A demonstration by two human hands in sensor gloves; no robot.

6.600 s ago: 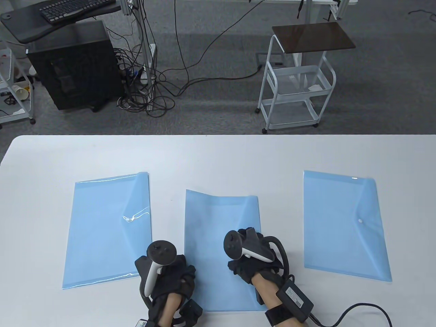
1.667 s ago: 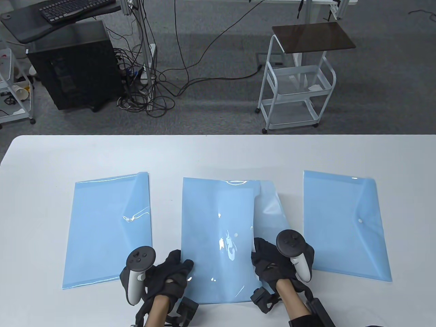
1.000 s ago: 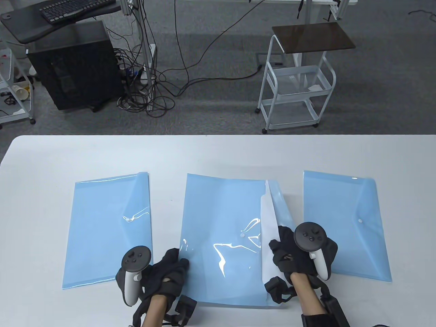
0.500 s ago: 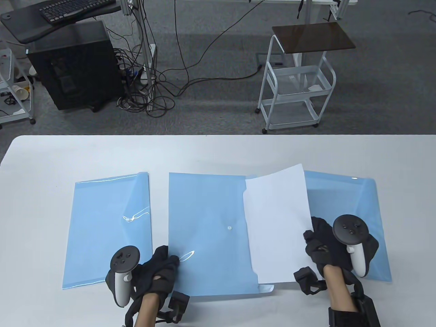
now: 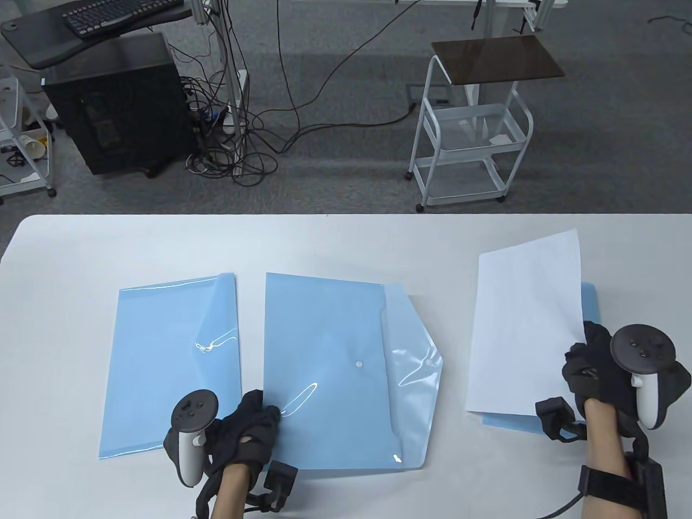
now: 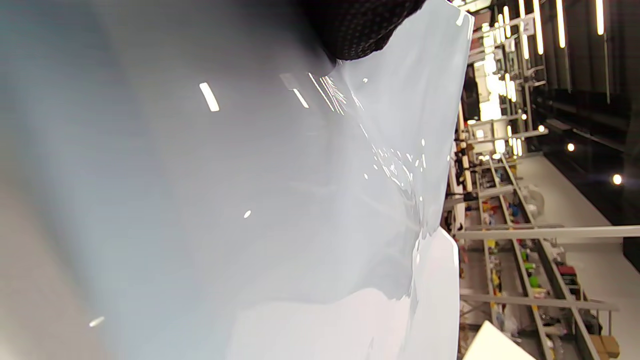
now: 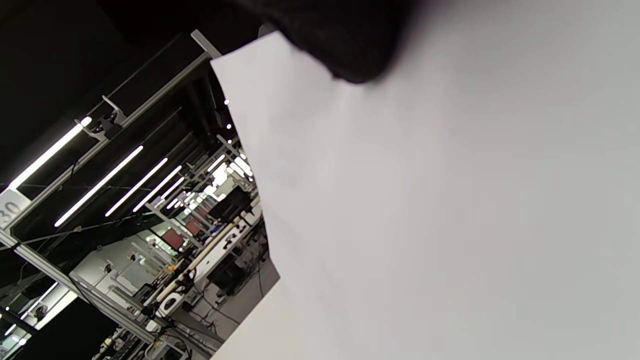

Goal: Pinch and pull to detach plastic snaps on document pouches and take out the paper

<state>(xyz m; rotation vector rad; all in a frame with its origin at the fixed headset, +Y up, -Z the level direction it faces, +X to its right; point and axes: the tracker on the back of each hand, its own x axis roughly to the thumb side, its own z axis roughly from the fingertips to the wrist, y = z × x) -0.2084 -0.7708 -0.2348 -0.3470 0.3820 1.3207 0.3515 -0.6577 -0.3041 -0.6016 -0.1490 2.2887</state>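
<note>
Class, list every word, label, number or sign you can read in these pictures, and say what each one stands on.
"30": on a sign at the left edge of the right wrist view, cut off there, so it may be only part of a number.
Sheet: blank on the side that shows.
Pouches: no print visible.
Keyboard: keys too small to read.

White desk [image 5: 346,243]. Behind it, grey carpet: black computer tower [image 5: 116,102], tangled cables [image 5: 238,146], keyboard [image 5: 116,13] on a black shelf, white wheeled cart [image 5: 470,140] with dark top.
</note>
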